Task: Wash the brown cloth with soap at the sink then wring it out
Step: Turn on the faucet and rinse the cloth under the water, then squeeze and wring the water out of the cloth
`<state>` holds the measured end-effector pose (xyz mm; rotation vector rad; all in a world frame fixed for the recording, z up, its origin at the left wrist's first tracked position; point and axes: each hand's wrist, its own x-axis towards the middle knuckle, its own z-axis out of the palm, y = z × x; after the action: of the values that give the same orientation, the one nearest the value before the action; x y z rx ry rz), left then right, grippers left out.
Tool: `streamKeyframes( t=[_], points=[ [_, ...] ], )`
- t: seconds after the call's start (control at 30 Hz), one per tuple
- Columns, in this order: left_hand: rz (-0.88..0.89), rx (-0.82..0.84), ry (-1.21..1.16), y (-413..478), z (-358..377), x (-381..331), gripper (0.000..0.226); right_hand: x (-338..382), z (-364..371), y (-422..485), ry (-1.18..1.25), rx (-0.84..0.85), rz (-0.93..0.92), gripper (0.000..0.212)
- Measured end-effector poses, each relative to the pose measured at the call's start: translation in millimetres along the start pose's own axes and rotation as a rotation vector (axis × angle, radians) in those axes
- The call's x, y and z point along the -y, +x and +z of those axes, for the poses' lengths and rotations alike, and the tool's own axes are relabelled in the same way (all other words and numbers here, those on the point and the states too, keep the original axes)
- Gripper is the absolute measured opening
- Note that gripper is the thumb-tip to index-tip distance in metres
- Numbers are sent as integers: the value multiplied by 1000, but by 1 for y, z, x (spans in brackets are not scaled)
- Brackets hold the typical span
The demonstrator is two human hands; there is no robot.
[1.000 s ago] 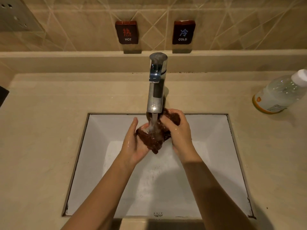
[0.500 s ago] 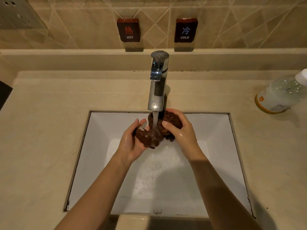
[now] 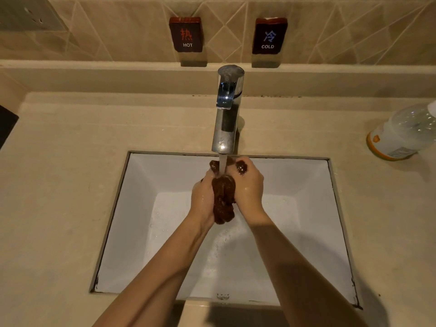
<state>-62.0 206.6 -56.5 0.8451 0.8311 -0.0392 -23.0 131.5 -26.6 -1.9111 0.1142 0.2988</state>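
Note:
The wet brown cloth (image 3: 223,199) is bunched into a lump over the white sink (image 3: 306,208), pressed between both palms. My left hand (image 3: 203,199) closes on its left side, my right hand (image 3: 249,185) on its right side. Small bits of cloth stick out above my fingers. Water runs from the chrome faucet (image 3: 226,112) straight onto the top of the cloth. The cloth's lower end hangs below my hands. Soapy bubbles lie on the sink floor.
A clear plastic bottle (image 3: 401,135) with an orange base lies on the beige counter at the right. HOT (image 3: 186,34) and COLD (image 3: 269,35) signs hang on the tiled wall behind the faucet. A dark object (image 3: 6,123) sits at the left edge.
My hands have come together and squeezed the cloth into a tighter, upright lump under the stream. Before, the cloth was spread looser between my fingers.

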Motion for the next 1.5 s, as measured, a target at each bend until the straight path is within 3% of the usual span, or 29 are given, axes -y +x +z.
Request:
streamKeyframes(
  t=[0.07, 0.23, 0.3, 0.47, 0.6, 0.7, 0.87, 0.97, 1.1, 1.27, 1.4, 1.5],
  points=[
    [58, -7, 60, -3, 0, -5, 37, -4, -3, -2, -15, 38, -18, 8],
    [-102, 111, -6, -4, -5, -26, 63, -2, -14, -23, -83, 199, -101, 41],
    [-97, 164, 3, -3, -7, -32, 59, 7, -10, -34, -80, 217, -116, 37],
    [-82, 268, 54, -10, 1, -29, 51, 17, 3, -22, -186, 41, -128, 30],
    [-119, 271, -6, -10, -2, -28, 51, 8, 6, -4, -28, 155, -19, 46],
    [-178, 271, -6, -6, -4, -27, 44, -2, -1, -6, -107, 194, -25, 41],
    [-186, 285, -19, -1, -2, -13, 17, -3, -20, 2, -226, 339, -97, 76],
    [-86, 257, -16, 2, 3, -15, 23, 14, -40, 8, -71, 317, -77, 57],
    [5, 206, -14, 1, 3, -22, 29, 59, -63, 19, 44, 86, -63, 35],
    [112, 100, 78, 5, 2, -25, 52, 111, -55, 20, 142, 347, 11, 45],
    [143, 77, 179, 8, 5, -24, 14, 124, -45, 25, 240, 470, 20, 50],
    [140, 62, 211, 8, 1, -19, 18, 126, -45, 29, 326, 483, 2, 43]
  ],
)
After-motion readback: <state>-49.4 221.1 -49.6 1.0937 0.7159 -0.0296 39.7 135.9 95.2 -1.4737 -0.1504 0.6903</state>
